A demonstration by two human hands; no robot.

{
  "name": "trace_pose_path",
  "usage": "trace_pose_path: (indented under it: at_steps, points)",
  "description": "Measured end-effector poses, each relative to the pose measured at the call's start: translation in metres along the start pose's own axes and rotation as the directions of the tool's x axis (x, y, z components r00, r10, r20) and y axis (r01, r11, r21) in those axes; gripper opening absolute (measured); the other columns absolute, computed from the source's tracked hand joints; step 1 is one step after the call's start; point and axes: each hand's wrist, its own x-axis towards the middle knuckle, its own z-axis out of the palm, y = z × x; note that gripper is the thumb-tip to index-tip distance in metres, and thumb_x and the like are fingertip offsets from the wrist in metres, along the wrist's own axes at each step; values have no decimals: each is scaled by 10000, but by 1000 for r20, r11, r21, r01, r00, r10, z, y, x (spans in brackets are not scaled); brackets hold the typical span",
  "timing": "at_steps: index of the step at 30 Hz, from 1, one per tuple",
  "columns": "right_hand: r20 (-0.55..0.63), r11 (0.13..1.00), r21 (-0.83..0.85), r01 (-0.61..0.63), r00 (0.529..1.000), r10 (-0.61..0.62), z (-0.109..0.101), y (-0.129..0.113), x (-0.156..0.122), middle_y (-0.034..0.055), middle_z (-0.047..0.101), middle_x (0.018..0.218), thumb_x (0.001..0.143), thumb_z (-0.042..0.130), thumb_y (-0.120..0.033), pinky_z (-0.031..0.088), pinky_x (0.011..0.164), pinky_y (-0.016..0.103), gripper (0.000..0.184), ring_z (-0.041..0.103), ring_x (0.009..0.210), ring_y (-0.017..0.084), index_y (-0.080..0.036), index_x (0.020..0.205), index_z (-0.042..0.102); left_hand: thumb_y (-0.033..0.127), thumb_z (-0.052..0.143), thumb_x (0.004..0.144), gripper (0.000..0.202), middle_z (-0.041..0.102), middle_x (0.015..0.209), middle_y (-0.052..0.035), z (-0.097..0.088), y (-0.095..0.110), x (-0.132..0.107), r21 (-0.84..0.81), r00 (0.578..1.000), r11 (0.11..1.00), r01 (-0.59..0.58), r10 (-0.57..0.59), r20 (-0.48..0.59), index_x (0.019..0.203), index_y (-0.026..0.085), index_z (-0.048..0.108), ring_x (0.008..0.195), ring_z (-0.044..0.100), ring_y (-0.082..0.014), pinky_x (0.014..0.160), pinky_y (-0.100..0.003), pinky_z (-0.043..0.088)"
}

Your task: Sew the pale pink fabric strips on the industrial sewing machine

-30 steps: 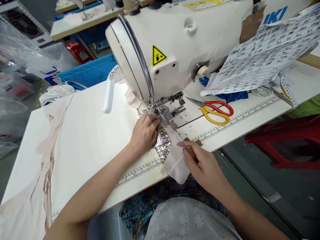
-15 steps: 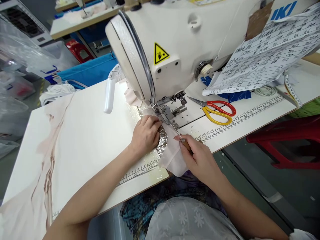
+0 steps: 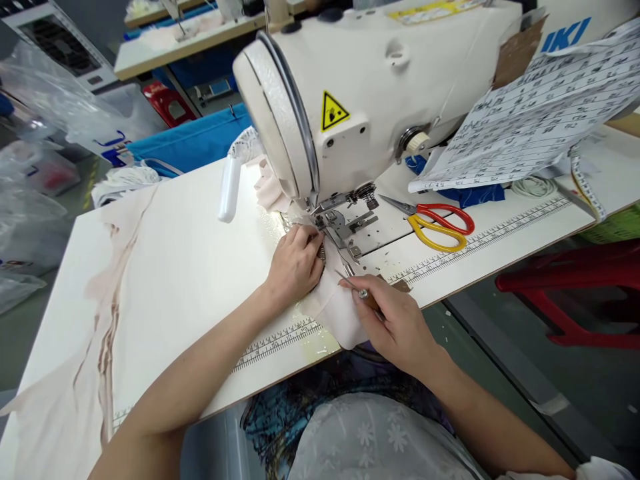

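Observation:
My left hand [image 3: 296, 263] is closed, its curled fingers gripping pale pink fabric [image 3: 341, 313] just in front of the presser foot [image 3: 333, 227] of a white sewing machine [image 3: 380, 87]. Part of the fabric lies hidden under those fingers. In my right hand [image 3: 393, 313] is an awl [image 3: 369, 298] with a wooden handle, its thin metal point angled up and left over the cloth. The fabric's loose end hangs at the table's front edge. More of it bunches behind the needle area.
Red-and-yellow scissors [image 3: 440, 227] lie right of the machine bed. Beyond them are a written paper sheet [image 3: 530, 113], a tape measure [image 3: 585, 183] and coiled cord [image 3: 533, 187]. Left are a white plastic piece [image 3: 229, 190] and a long pale cloth [image 3: 107, 333]. A red stool [image 3: 575, 287] stands right.
The awl's point has swung left, away from the presser foot area, and is over the fabric. Less of the shiny patch by my left hand shows. The whole view has shifted slightly.

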Motion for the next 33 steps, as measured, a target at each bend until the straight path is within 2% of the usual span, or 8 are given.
trace_pose_path:
  at_steps: [4, 10, 14, 17, 20, 24, 28, 33]
  points:
    - [3, 988, 100, 121, 993, -122, 4, -16, 3, 48, 692, 903, 997, 398, -176, 498, 616, 250, 217, 644, 713, 153, -197, 1160, 541, 163, 494, 898, 261, 602, 1058, -146, -1, 4, 6, 11, 1000, 1000, 12, -12, 6, 1108, 110, 639, 945, 551, -265, 824, -414, 552]
    - [-18, 949, 114, 292, 956, -292, 7, -34, -2, 39, 689, 853, 971, 379, -125, 494, 614, 240, 247, 633, 696, 151, -193, 1171, 507, 169, 461, 955, 194, 660, 982, -116, -2, 4, 16, 62, 981, 982, 178, -182, 62, 949, 166, 654, 845, 579, -239, 553, -314, 473]
    - [38, 999, 47, 17, 999, -19, -6, -22, -12, 31, 700, 797, 1005, 368, -178, 447, 539, 232, 227, 651, 644, 151, -176, 1141, 550, 285, 517, 952, 194, 685, 947, -69, 1, -8, 14, -281, 959, 925, 257, -280, -45, 854, 191, 657, 892, 627, -218, 705, -331, 520]
    - [71, 970, -143, -195, 976, 207, -11, -5, -7, 33, 726, 766, 1021, 388, -267, 397, 482, 249, 244, 670, 601, 177, -153, 1142, 566, 255, 559, 894, 164, 685, 923, -39, 3, -16, 13, -522, 942, 812, 262, -332, -43, 786, 208, 673, 897, 642, -195, 821, -339, 526]
    - [56, 890, -365, -274, 947, 315, -8, 7, 9, 60, 759, 811, 1001, 435, -309, 367, 473, 268, 294, 694, 610, 211, -124, 1198, 550, 259, 581, 856, 157, 681, 905, -31, 3, -18, 13, -618, 926, 730, 292, -377, -8, 754, 218, 693, 874, 644, -187, 814, -336, 524]
    - [38, 811, -527, -254, 946, 321, 0, 12, 27, 80, 782, 918, 1007, 394, -246, 339, 482, 285, 299, 717, 667, 221, -134, 1219, 573, 272, 620, 826, 117, 681, 905, -26, 2, -18, 14, -665, 914, 680, 308, -406, 8, 763, 222, 705, 865, 641, -182, 797, -325, 520]
    - [13, 830, -522, -196, 971, 237, 4, 17, 29, 77, 771, 1091, 1018, 390, -247, 398, 540, 274, 322, 735, 798, 211, -175, 1235, 617, 267, 612, 822, 119, 682, 907, -25, 2, -18, 14, -655, 910, 681, 328, -414, 25, 777, 223, 713, 862, 640, -180, 797, -321, 516]
    - [-19, 850, -495, -178, 981, 194, 7, 22, 28, 75, 778, 1084, 1016, 394, -256, 407, 535, 261, 348, 729, 768, 192, -167, 1245, 640, 249, 596, 825, 132, 688, 935, -30, 2, -19, 14, -648, 909, 681, 342, -415, 43, 792, 222, 721, 880, 638, -184, 810, -327, 506]
